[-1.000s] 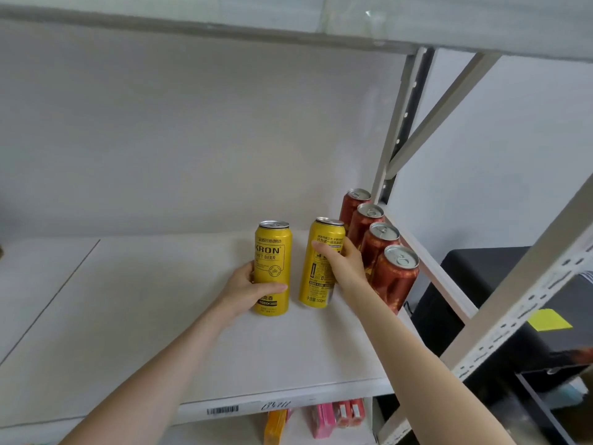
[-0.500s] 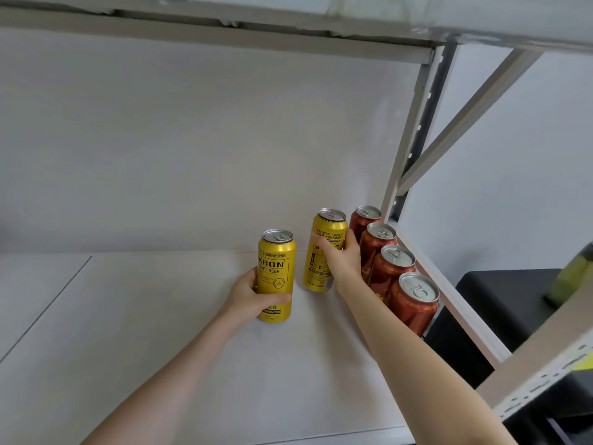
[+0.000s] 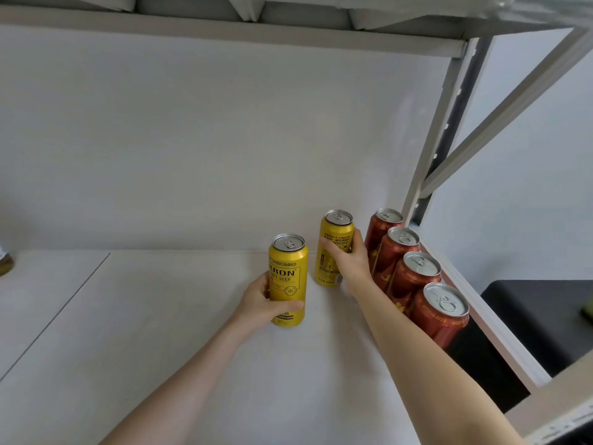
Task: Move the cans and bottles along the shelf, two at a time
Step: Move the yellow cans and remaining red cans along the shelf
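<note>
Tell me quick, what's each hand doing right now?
Left hand: closed around the near yellow can.
Right hand: closed around the far yellow can.

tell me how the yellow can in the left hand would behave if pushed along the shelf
The yellow can is tall and narrow, so a high push may tip it. Its pull tab looks unopened, so it is probably full and fairly heavy. The shelf looks smooth, so it should slide.
</note>
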The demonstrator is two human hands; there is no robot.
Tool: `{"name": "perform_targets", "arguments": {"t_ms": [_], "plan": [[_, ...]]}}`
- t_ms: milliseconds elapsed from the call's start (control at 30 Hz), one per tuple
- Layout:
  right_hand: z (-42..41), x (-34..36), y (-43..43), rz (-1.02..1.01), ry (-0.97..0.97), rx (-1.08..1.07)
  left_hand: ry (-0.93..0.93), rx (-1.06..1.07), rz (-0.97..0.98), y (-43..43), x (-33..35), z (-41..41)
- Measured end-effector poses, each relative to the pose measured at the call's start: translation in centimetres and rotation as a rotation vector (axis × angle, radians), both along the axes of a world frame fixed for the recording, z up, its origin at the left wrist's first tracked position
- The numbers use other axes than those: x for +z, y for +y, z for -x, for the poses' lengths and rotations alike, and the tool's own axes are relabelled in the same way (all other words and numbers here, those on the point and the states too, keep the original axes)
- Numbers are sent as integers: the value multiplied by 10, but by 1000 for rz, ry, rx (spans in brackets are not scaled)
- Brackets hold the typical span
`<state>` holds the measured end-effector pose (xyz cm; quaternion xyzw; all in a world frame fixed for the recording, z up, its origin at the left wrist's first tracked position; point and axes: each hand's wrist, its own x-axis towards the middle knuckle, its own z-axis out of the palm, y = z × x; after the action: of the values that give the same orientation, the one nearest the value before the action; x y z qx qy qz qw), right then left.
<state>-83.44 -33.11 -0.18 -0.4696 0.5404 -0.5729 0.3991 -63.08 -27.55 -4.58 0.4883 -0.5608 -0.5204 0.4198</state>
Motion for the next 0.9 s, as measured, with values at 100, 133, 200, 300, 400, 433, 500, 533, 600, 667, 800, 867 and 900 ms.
{"name": "perform_targets", "arguments": {"t_ms": [100, 133, 200, 300, 400, 433, 500, 533, 600, 667, 800, 867, 900], "plan": [[4, 0, -4, -6, 10, 22, -14, -25, 10, 3, 0, 0], [5, 0, -4, -11, 14, 29, -22, -31, 13, 4, -1, 0], [6, 0, -5, -18, 20, 39, -39, -36, 15, 5, -2, -2], [6, -1, -3, -25, 27, 33, -42, -41, 15, 7, -3, -3], [6, -2, 4, -35, 19, 25, -39, -34, 20, 8, -1, -2], [6, -2, 7, -42, 3, 22, -40, -30, 17, 9, -1, -2], [9, -2, 17, -70, -32, 8, -56, -25, 6, 12, 0, -7], [10, -2, 24, -86, -40, -3, -72, -24, -2, 13, -1, -11], [12, -2, 39, -105, -35, -44, -97, -27, -16, 15, -5, -19], [11, -4, 56, -93, -19, -80, -113, -32, -19, 16, -6, -23], [-3, -5, 88, -34, -23, 0, -113, -36, -19, 16, -4, -22], [-11, -3, 97, -45, 31, 108, -107, -44, -20, 16, -5, -20], [-15, -2, 100, -48, 59, 161, -103, -49, -23, 16, -5, -19]]}}
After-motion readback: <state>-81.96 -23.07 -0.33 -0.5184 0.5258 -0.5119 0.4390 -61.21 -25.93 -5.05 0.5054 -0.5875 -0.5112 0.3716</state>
